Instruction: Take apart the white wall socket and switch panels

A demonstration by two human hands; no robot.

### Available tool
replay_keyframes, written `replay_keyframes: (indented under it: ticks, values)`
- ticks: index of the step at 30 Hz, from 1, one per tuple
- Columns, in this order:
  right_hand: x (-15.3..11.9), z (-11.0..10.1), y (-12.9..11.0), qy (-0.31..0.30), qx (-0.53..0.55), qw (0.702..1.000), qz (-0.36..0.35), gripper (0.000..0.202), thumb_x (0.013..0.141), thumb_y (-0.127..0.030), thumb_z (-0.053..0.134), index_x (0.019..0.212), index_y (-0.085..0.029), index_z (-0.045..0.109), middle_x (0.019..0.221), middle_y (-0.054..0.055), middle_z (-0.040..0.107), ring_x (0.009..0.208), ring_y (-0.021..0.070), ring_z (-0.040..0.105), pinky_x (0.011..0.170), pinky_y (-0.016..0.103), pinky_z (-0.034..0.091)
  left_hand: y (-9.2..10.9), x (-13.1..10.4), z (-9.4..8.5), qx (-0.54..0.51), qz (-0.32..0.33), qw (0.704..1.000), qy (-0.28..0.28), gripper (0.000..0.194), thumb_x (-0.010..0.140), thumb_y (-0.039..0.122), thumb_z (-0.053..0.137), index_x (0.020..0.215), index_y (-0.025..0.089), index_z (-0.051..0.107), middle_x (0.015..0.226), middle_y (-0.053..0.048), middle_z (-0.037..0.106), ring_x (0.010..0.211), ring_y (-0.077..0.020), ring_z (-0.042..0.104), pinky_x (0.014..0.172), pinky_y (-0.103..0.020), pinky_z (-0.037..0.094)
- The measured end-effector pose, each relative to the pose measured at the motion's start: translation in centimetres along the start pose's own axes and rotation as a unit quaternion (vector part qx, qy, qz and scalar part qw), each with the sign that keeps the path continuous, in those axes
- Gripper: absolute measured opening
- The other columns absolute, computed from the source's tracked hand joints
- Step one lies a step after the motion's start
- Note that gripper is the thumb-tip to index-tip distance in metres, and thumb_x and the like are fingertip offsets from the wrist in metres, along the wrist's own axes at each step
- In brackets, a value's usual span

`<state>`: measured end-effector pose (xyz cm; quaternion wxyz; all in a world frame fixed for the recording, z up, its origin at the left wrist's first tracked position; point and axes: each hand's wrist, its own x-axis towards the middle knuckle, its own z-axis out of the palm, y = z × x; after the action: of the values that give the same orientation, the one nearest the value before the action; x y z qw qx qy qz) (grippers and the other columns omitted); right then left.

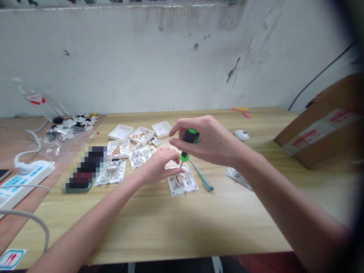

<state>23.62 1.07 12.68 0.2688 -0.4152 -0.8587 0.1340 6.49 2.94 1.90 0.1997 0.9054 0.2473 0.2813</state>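
Note:
My right hand (207,138) is closed around the black and green handle of a screwdriver (184,155), which points down with its tip at the upper part of a white plastic housing (189,185). Copper-coloured parts show inside that housing. My left hand (163,165) reaches over its upper left edge, thumb and fingers apart near the screwdriver's shaft; whether something small is between them cannot be made out. A teal translucent screwdriver (205,181) lies just right of the housing.
White trays (118,148) with small parts and more housings (139,156) lie to the left, beside a blurred-out phone (85,170). At far left are a power strip (31,178) and bottle (40,100). A cardboard box (321,129) stands right, a white mouse-like object (241,135) nearer.

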Motion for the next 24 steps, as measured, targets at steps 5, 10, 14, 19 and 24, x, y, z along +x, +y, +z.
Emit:
replay_keyframes:
  ticks: [5,10,14,19,24]
  values:
    - [0.0,0.3,-0.5,0.001,0.004,1.000,-0.005,0.016,0.081,-0.027,0.055,0.086,-0.018,0.068,0.064,-0.001,0.058,0.057,0.0093,0.044,0.056,0.026,0.029,-0.3,0.2,0.5,-0.027,0.008,0.999,0.028,0.018,0.083,0.030,0.068,0.071,0.016,0.066,0.078,-0.004,0.067,0.082,-0.0185,0.061,0.078,-0.031,0.046]
    - [0.1,0.6,-0.8,0.016,0.014,1.000,-0.004,0.015,0.081,-0.025,0.054,0.084,-0.018,0.067,0.065,0.000,0.058,0.058,0.0093,0.045,0.056,0.026,0.029,-0.5,-0.1,-0.2,-0.057,-0.022,0.998,0.013,0.020,0.079,0.033,0.071,0.088,0.016,0.068,0.093,-0.006,0.070,0.092,-0.0213,0.062,0.083,-0.035,0.048]
    - [0.2,0.8,-0.8,0.031,0.024,0.999,-0.004,0.014,0.081,-0.024,0.054,0.082,-0.018,0.067,0.065,-0.001,0.058,0.058,0.0091,0.045,0.056,0.025,0.029,-0.5,-0.5,-1.2,-0.095,-0.003,0.994,-0.052,0.014,0.088,0.027,0.061,0.097,0.021,0.070,0.100,-0.006,0.069,0.096,-0.0188,0.062,0.085,-0.034,0.048]
    - [0.3,1.0,-0.9,0.031,0.031,0.999,-0.015,0.014,0.082,-0.023,0.054,0.082,-0.018,0.066,0.063,-0.001,0.057,0.058,0.0094,0.045,0.056,0.025,0.029,-0.3,-0.1,-0.6,-0.045,-0.043,0.997,0.039,0.019,0.075,0.033,0.075,0.071,0.016,0.067,0.083,-0.004,0.070,0.088,-0.0211,0.063,0.081,-0.035,0.049]
    - [0.4,1.0,-1.1,0.034,0.034,0.999,-0.022,0.015,0.082,-0.023,0.053,0.082,-0.017,0.066,0.065,0.000,0.058,0.060,0.0098,0.046,0.057,0.025,0.029,0.1,-0.1,-1.4,-0.050,-0.032,0.998,-0.025,0.019,0.085,0.030,0.065,0.100,0.019,0.068,0.091,-0.005,0.071,0.089,-0.0202,0.063,0.079,-0.034,0.049]
